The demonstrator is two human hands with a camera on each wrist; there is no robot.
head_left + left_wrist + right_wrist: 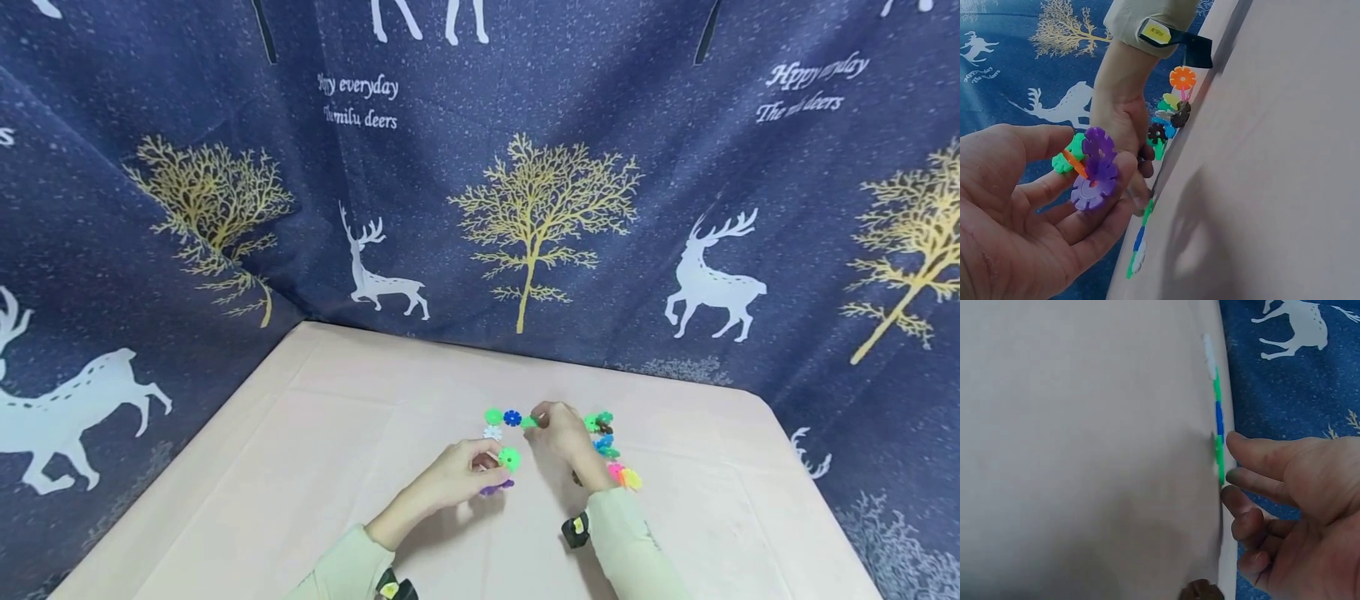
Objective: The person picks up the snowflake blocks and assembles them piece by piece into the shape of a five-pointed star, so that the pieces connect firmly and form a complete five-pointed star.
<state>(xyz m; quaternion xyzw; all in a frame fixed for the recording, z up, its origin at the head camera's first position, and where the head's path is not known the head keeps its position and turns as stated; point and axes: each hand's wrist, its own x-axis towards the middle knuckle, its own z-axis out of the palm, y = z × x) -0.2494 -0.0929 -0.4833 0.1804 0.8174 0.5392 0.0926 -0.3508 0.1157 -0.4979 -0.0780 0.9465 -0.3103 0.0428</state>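
Note:
My left hand [467, 473] pinches a small joined cluster of notched plastic discs. The left wrist view shows purple discs [1095, 192], an orange disc [1075, 164] and a green disc [1067, 156] in it. My right hand [561, 432] is over the table with its fingers loosely bent. Its fingertips [1230, 494] are at a flat green disc [1219, 459], apparently touching it. Left of that disc lie a blue disc [512, 418], another green disc [492, 416] and a white disc [492, 432].
Right of my right hand lie several loose discs, among them a pink disc [616, 473], a yellow disc [632, 479] and a blue disc [603, 444]. A pale cloth covers the table [360, 400]. A dark blue curtain [465, 275] with deer and trees hangs behind it.

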